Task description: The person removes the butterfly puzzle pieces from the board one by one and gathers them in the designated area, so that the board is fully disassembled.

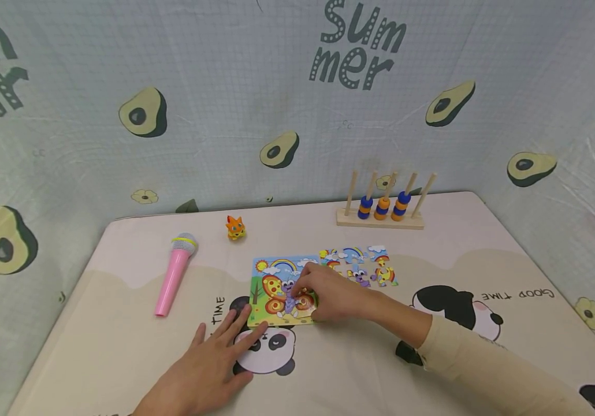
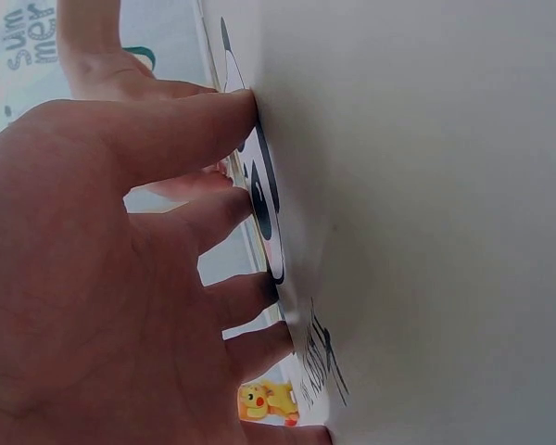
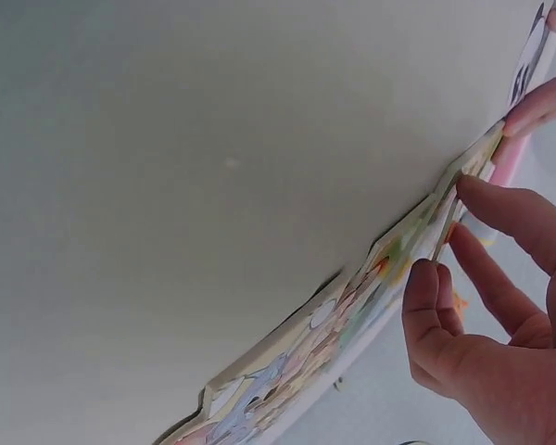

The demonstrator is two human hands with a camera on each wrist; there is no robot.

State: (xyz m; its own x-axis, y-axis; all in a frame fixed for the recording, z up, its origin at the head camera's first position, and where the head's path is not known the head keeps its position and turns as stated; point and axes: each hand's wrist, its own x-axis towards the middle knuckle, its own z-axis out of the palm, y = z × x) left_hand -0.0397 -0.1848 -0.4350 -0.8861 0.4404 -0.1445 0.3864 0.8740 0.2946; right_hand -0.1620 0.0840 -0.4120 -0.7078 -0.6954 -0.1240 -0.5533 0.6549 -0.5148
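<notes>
A butterfly picture puzzle board (image 1: 258, 309) lies flat on the table. My left hand (image 1: 206, 367) rests with fingers spread, its fingertips at the board's lower left edge. Over the right part of the board, my right hand (image 1: 336, 293) pinches a thin puzzle piece (image 3: 448, 219) between thumb and fingers, tilted on edge in the right wrist view. The fingers hide most of that piece in the head view. Loose puzzle pieces (image 1: 383, 273) lie in rows just right of the board, partly behind the right hand.
A pink toy microphone (image 1: 171, 283) lies at the left, and a small orange and yellow toy figure (image 1: 235, 228) stands behind the board. At the back right is a wooden peg stand (image 1: 380, 222) with blue and orange rings. A patterned cloth wall (image 1: 214, 162) rises behind the table.
</notes>
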